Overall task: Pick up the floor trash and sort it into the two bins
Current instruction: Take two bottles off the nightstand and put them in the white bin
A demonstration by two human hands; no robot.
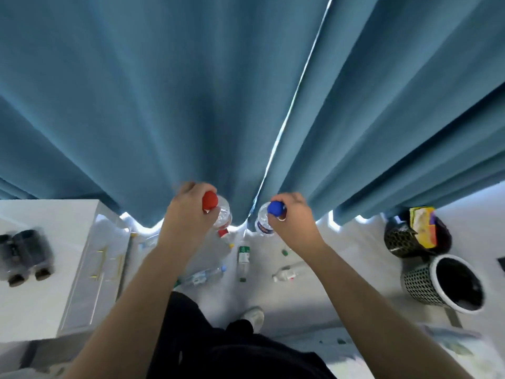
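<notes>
Left hand [188, 212] and right hand [293, 217] each grip an upright bottle's neck

Teal curtain [164, 105], red cap [210, 200], blue cap [275, 208], blk/wht mesh bin [418, 283].

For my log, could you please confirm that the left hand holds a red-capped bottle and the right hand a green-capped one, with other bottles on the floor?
Not quite: in the head view the right hand holds a blue-capped bottle, not green-capped. The left hand does hold the red-capped bottle, and other bottles lie on the floor.
</notes>
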